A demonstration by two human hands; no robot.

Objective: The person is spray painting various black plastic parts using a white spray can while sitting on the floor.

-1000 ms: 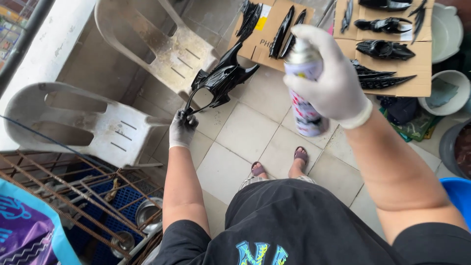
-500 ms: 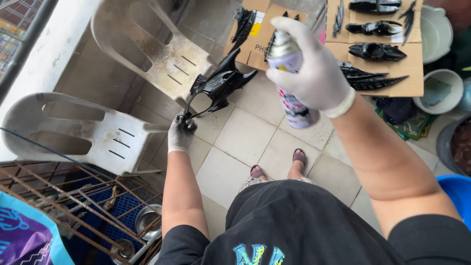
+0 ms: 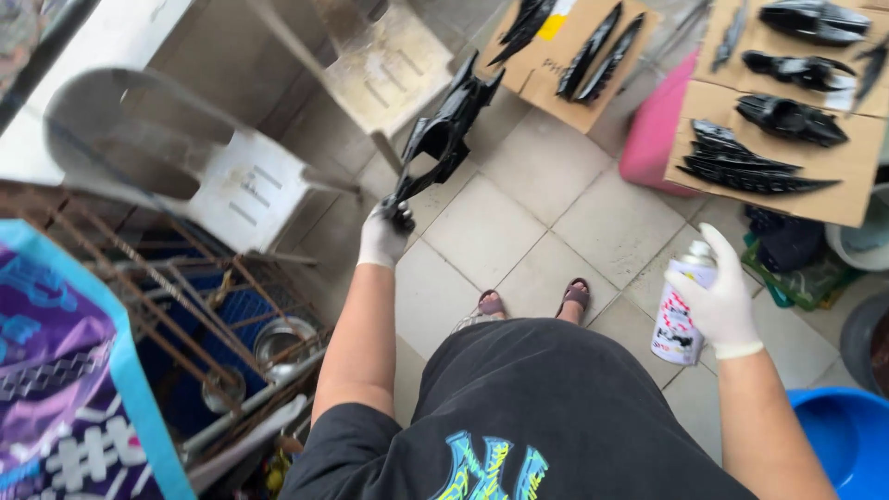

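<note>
Glossy black plastic fairing (image 3: 446, 130), a long angular panel with pointed ends, is held up over the tiled floor (image 3: 519, 218) by its lower tip. The left hand (image 3: 384, 233), in a white glove, is closed tight around that tip, arm stretched forward, so the panel rises up and away toward the plastic chairs. The right hand (image 3: 720, 301), also gloved in white, hangs low at the person's side with its fingers wrapped around a spray can (image 3: 683, 306); the can stands roughly upright, its cap at the top, well apart from the panel. Two sandalled feet (image 3: 532, 299) show on the tiles between the hands. Beyond them, flat sheets of cardboard (image 3: 843, 199) lie on the floor carrying more shiny black parts (image 3: 755, 167), some long and thin, some broad. Two pale plastic chairs (image 3: 231, 185) stand to the left, next to a rusty metal rack (image 3: 167, 306). A blue tub (image 3: 847, 435) sits at the lower right corner.
</note>
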